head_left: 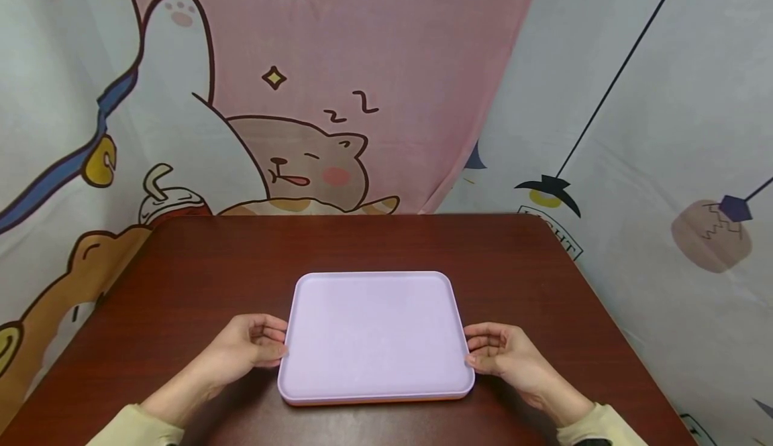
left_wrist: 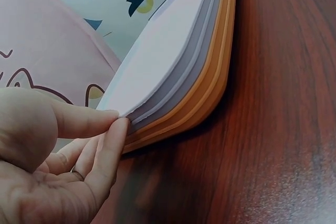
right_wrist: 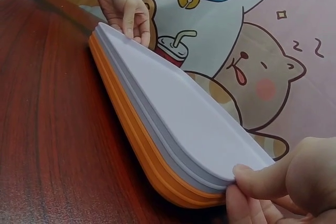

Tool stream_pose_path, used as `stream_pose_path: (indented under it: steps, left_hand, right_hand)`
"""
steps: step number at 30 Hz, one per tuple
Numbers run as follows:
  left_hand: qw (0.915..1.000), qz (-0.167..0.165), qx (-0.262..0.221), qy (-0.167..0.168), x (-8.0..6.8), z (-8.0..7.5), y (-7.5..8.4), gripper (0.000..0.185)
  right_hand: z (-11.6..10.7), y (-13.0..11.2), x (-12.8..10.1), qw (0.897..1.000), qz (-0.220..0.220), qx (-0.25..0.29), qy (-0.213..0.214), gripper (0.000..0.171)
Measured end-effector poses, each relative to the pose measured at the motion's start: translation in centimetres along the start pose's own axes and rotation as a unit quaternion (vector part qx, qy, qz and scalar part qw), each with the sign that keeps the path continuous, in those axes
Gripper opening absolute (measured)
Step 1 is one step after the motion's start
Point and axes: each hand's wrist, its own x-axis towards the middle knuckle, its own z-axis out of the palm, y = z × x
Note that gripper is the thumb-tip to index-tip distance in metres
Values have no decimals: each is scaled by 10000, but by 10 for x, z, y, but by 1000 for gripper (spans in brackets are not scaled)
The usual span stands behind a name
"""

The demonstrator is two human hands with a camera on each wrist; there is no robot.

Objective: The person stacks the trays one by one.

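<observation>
A stack of shallow rectangular trays with rounded corners lies on the table. Pale lilac trays (head_left: pixel 371 332) form the upper layers, and orange trays (right_wrist: pixel 139 142) sit beneath them. At the left short side, my left hand (head_left: pixel 244 347) pinches the edge of the top lilac tray, thumb at the rim and fingers lower along the side. My right hand (head_left: pixel 510 357) grips the opposite short side in the same way. Up close in the left wrist view, the left thumb and forefinger meet right at the lilac rim. The top tray's upper face is bare.
The dark reddish-brown wooden table (head_left: pixel 211 258) stretches out around the stack. Behind it and to both sides hangs a cloth backdrop (head_left: pixel 386 43) printed with cartoon animals. Pale yellow sleeves (head_left: pixel 135 426) cover both wrists.
</observation>
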Motion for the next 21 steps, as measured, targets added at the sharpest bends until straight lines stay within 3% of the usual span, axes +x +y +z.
stream_pose_path:
  steps: [8, 21]
  left_hand:
    - [10000, -14, -10, 45, -1, 0, -3, 44]
    - [9999, 50, 85, 73, -2, 2, -5, 45]
  right_hand:
    - [2, -2, -2, 9997, -135, -194, 93, 59]
    - [-1, 0, -3, 9999, 60, 147, -32, 56]
